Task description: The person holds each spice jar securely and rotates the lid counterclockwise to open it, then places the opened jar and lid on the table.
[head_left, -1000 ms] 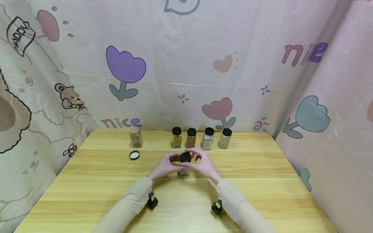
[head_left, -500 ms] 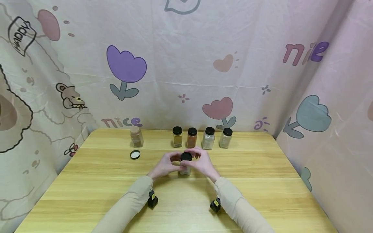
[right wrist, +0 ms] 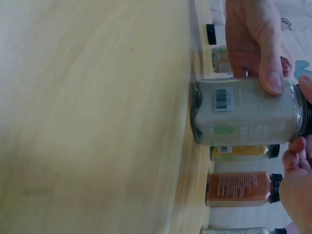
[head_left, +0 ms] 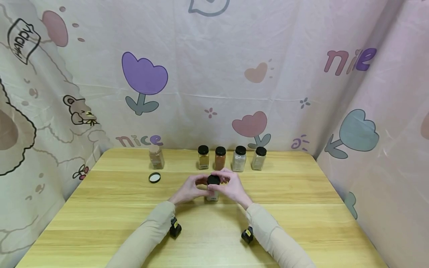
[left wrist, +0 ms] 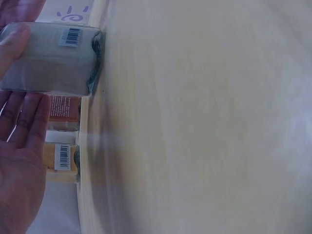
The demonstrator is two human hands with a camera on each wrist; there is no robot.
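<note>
A clear spice jar (head_left: 213, 196) of pale greyish powder stands upright on the table in front of me, its black lid (head_left: 213, 180) on top. My left hand (head_left: 188, 190) holds the jar's body from the left, its thumb across the near face, as the right wrist view shows. From the right, my right hand (head_left: 232, 187) grips the lid between thumb and fingers (right wrist: 297, 144). A barcode label (right wrist: 224, 99) shows on the jar's side. The lid lies outside the left wrist view, where the jar body (left wrist: 53, 58) is seen close up.
Along the table's back edge stand a yellow spice jar (head_left: 203, 160), a red-brown one (head_left: 220, 160) and two pale ones (head_left: 239, 162), all black-lidded. At back left is a lidless brown jar (head_left: 156, 160), with a loose black lid (head_left: 154, 178) lying upturned before it.
My right wrist has shifted slightly left and its fingers have turned a little at the lid. The left hand and the jar stay in place.
</note>
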